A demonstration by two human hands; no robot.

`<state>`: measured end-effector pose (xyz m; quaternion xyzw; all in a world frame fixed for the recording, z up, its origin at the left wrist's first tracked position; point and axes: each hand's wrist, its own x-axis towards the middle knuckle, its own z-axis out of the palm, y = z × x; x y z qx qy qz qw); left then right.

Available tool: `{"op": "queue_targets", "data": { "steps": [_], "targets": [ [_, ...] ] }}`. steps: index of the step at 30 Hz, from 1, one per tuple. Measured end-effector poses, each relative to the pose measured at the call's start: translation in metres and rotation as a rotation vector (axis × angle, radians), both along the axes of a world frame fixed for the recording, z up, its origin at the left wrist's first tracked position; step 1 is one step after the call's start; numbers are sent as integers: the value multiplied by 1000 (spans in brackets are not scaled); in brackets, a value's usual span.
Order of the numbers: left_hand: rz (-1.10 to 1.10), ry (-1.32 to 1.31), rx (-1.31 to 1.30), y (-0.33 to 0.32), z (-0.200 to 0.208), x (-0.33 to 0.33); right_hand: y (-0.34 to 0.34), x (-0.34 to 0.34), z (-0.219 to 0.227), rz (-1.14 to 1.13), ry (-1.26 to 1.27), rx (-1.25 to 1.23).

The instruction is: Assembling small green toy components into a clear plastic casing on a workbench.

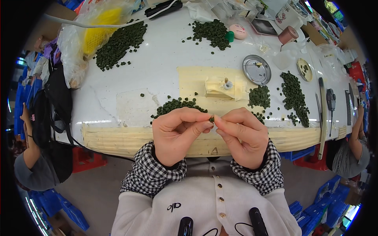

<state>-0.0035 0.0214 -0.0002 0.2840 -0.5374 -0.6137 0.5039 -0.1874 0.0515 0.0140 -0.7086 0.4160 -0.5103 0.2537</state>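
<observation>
Small dark green piece: one, held at the fingertips, centre, above the near table edge; mostly covered by the fingers, its exact shape not made out.

Left hand: thumb and index finger clamped on the piece from its left; remaining fingers curled, partly concealed behind the thumb.

Right hand: thumb and index finger brought close at the piece's right side; whether anything is pinched between their tips cannot be told.

Pile of green pieces: just beyond the left fingers, its near part hidden by the hand.

Tape-covered block: beyond the fingertips, slightly right; a small upright peg is borne on top, detail too small to read.

Flat green cluster: beyond the right fingers; a few further pieces are partly covered by that hand.

Round metal lid: farther out, past that cluster; small bits are contained, kind unclear.

Long green heap: well to the right of the fingers.

Yellow item: far left beyond the fingers, blurred by clear plastic.

White mug: far right beyond the fingers, partly obscured by clutter.
</observation>
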Motion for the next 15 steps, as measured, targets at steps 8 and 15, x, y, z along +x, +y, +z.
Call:
{"op": "queue_targets", "data": {
  "steps": [8,15],
  "targets": [
    [32,-9,35,1,2,0,0,2,3,-37,-6,51],
    [74,-19,77,3,4,-1,-15,-11,18,-302,150,-65]
  ]
}}
